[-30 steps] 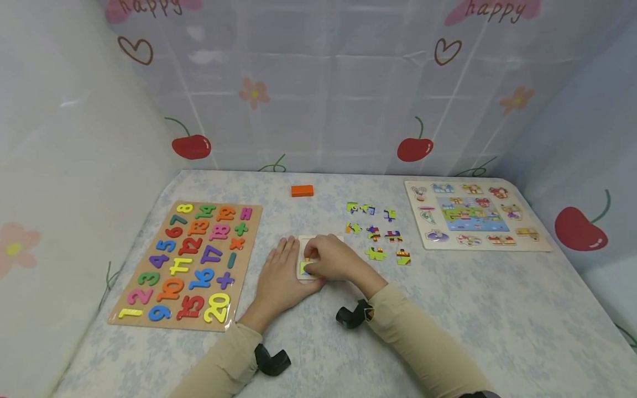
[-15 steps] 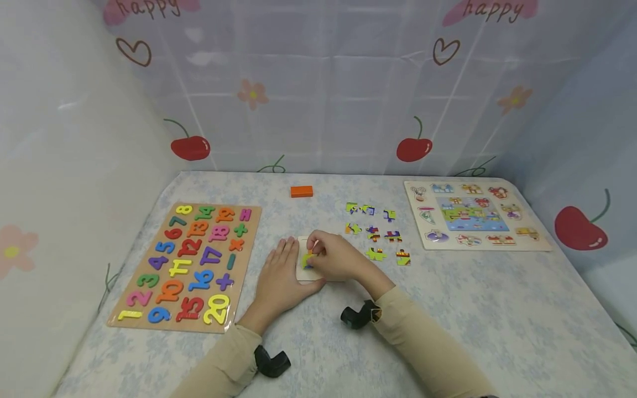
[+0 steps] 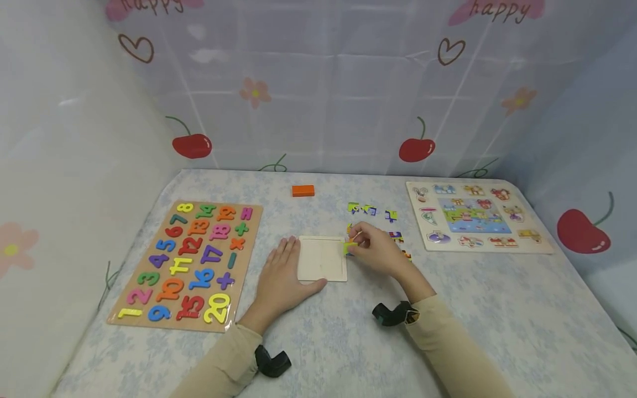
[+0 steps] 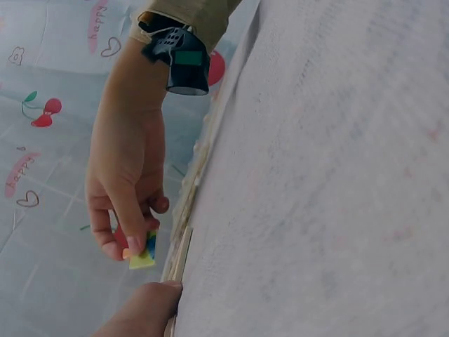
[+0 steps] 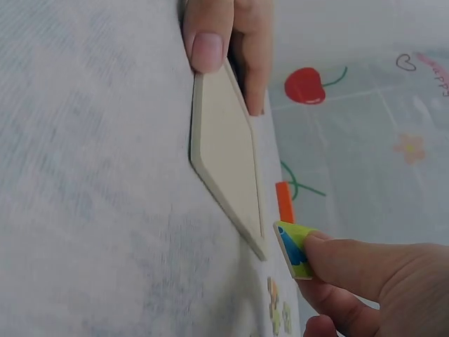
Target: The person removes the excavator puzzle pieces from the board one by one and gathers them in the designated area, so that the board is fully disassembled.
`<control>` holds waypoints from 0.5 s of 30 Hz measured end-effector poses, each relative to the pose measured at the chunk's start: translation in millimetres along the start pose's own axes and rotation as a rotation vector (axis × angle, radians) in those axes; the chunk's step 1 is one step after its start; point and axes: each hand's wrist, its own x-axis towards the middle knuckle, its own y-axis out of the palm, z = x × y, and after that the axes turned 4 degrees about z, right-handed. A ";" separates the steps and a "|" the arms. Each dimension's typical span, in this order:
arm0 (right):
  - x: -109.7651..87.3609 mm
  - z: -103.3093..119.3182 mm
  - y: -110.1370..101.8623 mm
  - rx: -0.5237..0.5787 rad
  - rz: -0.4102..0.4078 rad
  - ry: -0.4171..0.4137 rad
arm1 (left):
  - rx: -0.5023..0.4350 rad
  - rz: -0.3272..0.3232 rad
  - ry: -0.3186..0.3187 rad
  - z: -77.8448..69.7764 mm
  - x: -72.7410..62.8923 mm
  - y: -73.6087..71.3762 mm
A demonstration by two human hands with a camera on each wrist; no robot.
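A shallow square wooden puzzle tray lies bare inside at the middle of the table. My left hand rests along its left side with fingers extended, the thumb touching the near edge; in the right wrist view that thumb lies at the tray's corner. Just above the tray's right edge, my right hand pinches a yellow-green jigsaw piece between thumb and fingers. The right wrist view shows a blue patch on this piece. Other jigsaw pieces lie behind the right hand, which partly hides them.
To the left lies a number board with colourful numerals and signs. A picture puzzle board is at the back right. An orange block sits near the table's back, before a printed curtain.
My right hand has lifted the jigsaw piece out of the tray's left part and moved it right, past the right edge, uncovering the tray. The left hand has stayed in place.
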 end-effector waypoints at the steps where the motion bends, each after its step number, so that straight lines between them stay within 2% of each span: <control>1: -1.4 -3.6 -1.5 -0.005 -0.010 0.006 | -0.003 0.000 0.000 -0.4 -0.3 -0.3; 8: -7.1 -17.6 -5.9 -0.027 -0.016 0.008 | 0.002 0.030 -0.019 0.6 0.7 0.9; 15: -5.9 -17.4 -2.4 -0.042 0.007 0.035 | 0.003 0.026 -0.011 2.4 1.4 2.5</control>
